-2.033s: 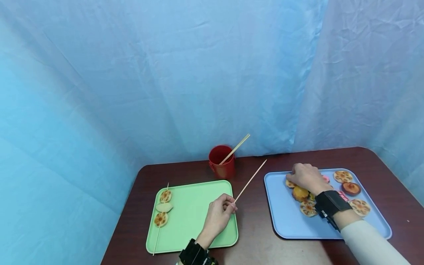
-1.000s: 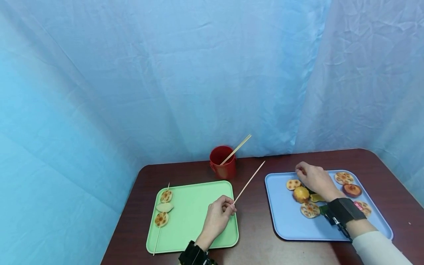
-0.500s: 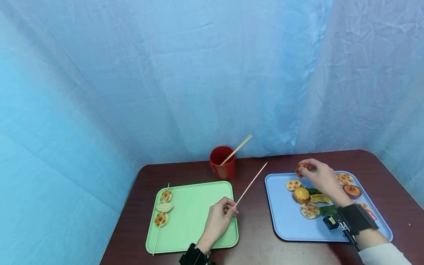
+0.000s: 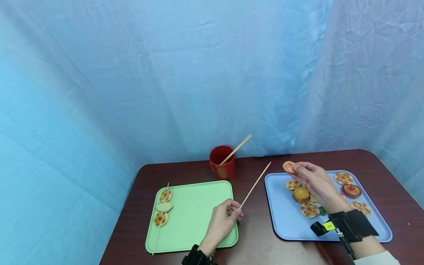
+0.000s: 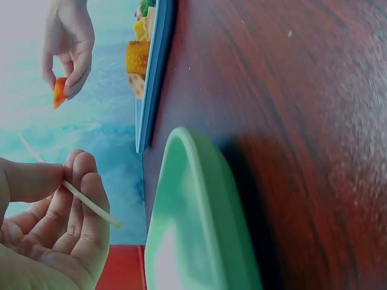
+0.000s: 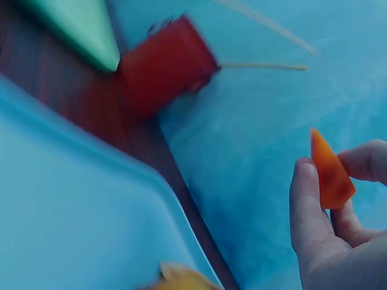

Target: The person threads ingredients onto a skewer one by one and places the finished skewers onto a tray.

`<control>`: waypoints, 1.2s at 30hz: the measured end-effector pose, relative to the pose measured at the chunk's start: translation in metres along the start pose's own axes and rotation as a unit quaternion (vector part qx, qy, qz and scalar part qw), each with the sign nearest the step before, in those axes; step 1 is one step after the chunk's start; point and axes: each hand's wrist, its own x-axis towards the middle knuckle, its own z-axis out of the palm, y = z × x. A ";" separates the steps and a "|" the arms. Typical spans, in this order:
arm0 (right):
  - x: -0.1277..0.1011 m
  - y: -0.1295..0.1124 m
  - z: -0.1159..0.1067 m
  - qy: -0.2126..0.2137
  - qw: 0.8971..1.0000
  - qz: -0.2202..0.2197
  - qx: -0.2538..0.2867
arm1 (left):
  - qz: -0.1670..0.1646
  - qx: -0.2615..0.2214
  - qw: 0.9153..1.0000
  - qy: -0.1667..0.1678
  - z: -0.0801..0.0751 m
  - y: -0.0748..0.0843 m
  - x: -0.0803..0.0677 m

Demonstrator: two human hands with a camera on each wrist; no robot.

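The orange slice [image 4: 288,166] is further left now, pinched at its edge in the right grip [image 4: 316,185], maybe to keep its face free. The left grip [image 4: 223,223] pinches a stick [image 4: 255,184] near one end, perhaps so most pokes out.

Glossy wood-look table [image 4: 253,233], smooth plastic-looking green tray [image 4: 195,209], matt wooden skewer [image 4: 255,184], creased, shiny cloth backdrop [image 4: 212,81]

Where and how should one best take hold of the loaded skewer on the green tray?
Probably pinch the bare near end of its stick, coming from the person's side: the three food pieces sit farther away, leaving that long stretch free.
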 end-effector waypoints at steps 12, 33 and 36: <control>0.000 0.004 0.015 -0.044 0.967 0.075 0.241 | 0.000 0.011 1.000 -0.026 0.008 0.001 -0.002; -0.001 0.005 0.036 -0.010 0.978 0.044 0.204 | -0.007 0.023 0.999 -0.034 0.012 0.004 -0.003; -0.002 0.005 0.039 0.002 0.986 0.018 0.165 | -0.007 0.020 0.999 -0.028 0.012 0.003 -0.003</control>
